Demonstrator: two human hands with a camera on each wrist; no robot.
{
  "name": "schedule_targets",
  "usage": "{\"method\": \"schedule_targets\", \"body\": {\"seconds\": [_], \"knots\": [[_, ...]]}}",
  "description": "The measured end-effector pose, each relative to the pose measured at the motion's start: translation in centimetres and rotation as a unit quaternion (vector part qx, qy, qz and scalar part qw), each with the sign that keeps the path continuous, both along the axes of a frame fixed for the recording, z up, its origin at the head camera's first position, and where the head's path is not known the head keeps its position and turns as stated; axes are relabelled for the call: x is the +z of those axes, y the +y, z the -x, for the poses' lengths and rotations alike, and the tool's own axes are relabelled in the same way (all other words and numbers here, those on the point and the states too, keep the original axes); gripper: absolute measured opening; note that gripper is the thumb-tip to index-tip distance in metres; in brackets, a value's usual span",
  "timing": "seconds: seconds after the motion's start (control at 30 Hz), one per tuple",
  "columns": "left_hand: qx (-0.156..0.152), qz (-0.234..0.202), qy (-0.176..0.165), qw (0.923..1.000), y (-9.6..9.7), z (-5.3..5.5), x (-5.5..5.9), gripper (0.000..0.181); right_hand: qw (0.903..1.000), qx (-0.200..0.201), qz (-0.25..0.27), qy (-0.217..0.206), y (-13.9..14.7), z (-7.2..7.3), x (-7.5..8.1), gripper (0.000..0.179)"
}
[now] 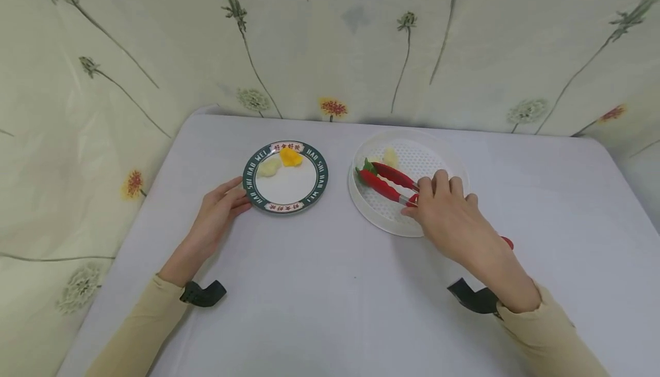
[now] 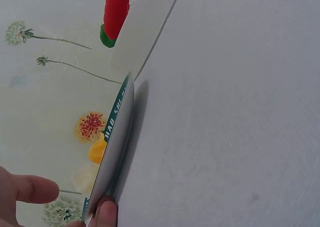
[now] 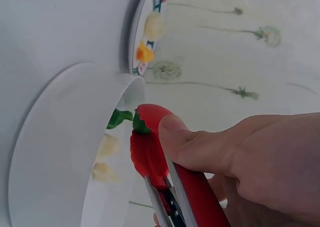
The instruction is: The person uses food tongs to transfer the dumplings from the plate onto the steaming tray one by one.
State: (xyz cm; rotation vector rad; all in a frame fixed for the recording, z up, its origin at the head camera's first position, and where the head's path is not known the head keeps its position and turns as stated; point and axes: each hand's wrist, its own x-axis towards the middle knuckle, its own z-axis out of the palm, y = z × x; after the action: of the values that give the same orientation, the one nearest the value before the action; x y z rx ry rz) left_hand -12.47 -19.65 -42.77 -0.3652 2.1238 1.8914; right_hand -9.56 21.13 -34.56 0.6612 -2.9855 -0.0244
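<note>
My right hand grips a pair of red-tipped tongs, thumb pressed along one arm in the right wrist view. Between the tong tips is a green, leafy-looking piece, over the left side of a round white basket. At the left, my left hand touches the rim of a green-edged plate. Its thumb stays apart from the plate in the left wrist view, while fingers meet the rim from below. The plate bears a pale piece and a yellow piece.
Pale pieces lie inside the basket, near another bit of green. Plate and basket stand side by side on a white-covered table. Behind the table hangs a flower-patterned cloth.
</note>
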Motion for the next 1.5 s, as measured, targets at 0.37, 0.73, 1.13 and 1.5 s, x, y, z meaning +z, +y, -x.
{"method": "schedule_targets", "body": {"seconds": [0.37,0.73,1.13,1.5], "knots": [[0.0,0.005,0.001,1.0,-0.2,0.0,0.1,0.062,1.0,-0.001,-0.009,0.004,1.6,-1.6,-0.7,0.047],[0.002,0.003,-0.001,1.0,-0.2,0.0,0.0,0.062,0.9968,-0.03,-0.031,-0.067,1.6,-1.3,-1.3,0.061],[0.001,-0.003,0.003,1.0,-0.1,0.0,0.2,0.062,0.9976,-0.029,-0.029,-0.055,1.7,-1.4,-1.7,0.06],[0.003,-0.006,0.001,1.0,0.2,0.0,0.4,0.061,0.9985,-0.03,-0.023,-0.041,1.7,-1.3,-1.3,0.064]]}}
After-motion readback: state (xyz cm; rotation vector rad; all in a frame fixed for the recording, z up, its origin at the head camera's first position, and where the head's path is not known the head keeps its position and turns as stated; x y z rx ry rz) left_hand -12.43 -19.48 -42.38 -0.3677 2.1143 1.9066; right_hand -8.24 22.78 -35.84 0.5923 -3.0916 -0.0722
